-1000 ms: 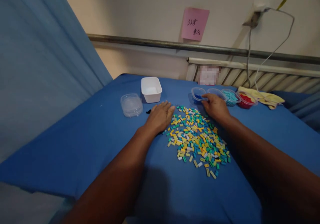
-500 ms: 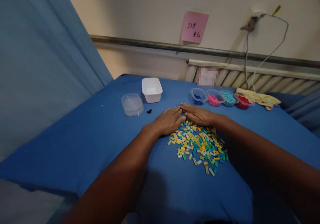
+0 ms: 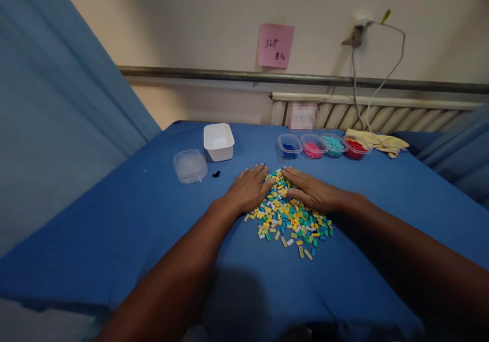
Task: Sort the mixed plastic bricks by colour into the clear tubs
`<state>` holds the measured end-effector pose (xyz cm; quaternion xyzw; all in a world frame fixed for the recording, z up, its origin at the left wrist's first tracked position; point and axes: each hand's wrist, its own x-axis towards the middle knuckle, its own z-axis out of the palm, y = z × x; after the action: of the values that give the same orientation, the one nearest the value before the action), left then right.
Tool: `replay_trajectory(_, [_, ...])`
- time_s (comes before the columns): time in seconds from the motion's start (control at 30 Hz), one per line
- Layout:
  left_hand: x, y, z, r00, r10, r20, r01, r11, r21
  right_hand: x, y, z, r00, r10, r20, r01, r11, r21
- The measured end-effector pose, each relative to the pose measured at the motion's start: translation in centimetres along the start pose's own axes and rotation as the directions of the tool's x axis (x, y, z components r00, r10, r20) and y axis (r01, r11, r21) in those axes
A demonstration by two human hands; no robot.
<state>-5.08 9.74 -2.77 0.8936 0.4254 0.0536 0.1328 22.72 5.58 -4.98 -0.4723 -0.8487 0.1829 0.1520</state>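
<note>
A loose pile of small toy building bricks (image 3: 284, 214) in yellow, green, blue, orange and white lies on the blue cloth (image 3: 160, 240). My left hand (image 3: 250, 186) rests flat along the pile's left edge, fingers stretched away from me and thumb over the bricks. On the other side, my right hand (image 3: 311, 189) lies at the pile's right edge, palm down, fingers extended and thumb apart. Bricks show in the gap between the two hands. Neither hand grips anything; what lies under the palms is hidden.
Behind the pile stand clear tubs of dark blue (image 3: 289, 149), pink (image 3: 313, 151), turquoise (image 3: 333, 147) and red pieces (image 3: 356, 149), beside a yellow cloth (image 3: 378, 142). At the left are a white container (image 3: 219, 143), stacked clear lids (image 3: 190, 167) and small black pieces (image 3: 216, 174).
My hands have moved apart from touching fingertips at the pile's far end, uncovering bricks between them. The view has shifted, so the scene sits further left.
</note>
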Motion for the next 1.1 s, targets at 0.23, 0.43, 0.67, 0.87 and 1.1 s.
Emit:
replay_trajectory(0.23, [2.0,1.1,0.6,0.988,-0.109,-0.105,0.117,0.990,0.078,-5.3,-3.6,0.4,0.995,-0.087,0.057,0.088,0.996,-0.024])
replay_trajectory(0.43, [4.6,1.1,0.0,0.998,-0.030,0.053,0.030,0.999,0.012,-4.5,-5.2,1.0,0.998,-0.043,0.051,0.049,0.992,-0.113])
replay_trajectory(0.67, [-0.7,2.4,-0.4,0.989,0.090,0.114,-0.095,0.995,0.042,-2.6,-3.4,0.8,0.994,0.101,-0.040,-0.103,0.994,-0.048])
replay_trajectory(0.87, [-7.1,4.2,-0.1,0.995,0.016,0.096,-0.017,1.000,0.012,-5.2,-6.2,0.4,0.988,-0.126,0.085,0.123,0.992,0.036])
replay_trajectory(1.1, [-13.0,5.7,0.4,0.999,-0.022,0.023,0.021,0.998,0.065,-8.1,-8.6,2.2,0.925,-0.379,0.035,0.380,0.925,-0.017])
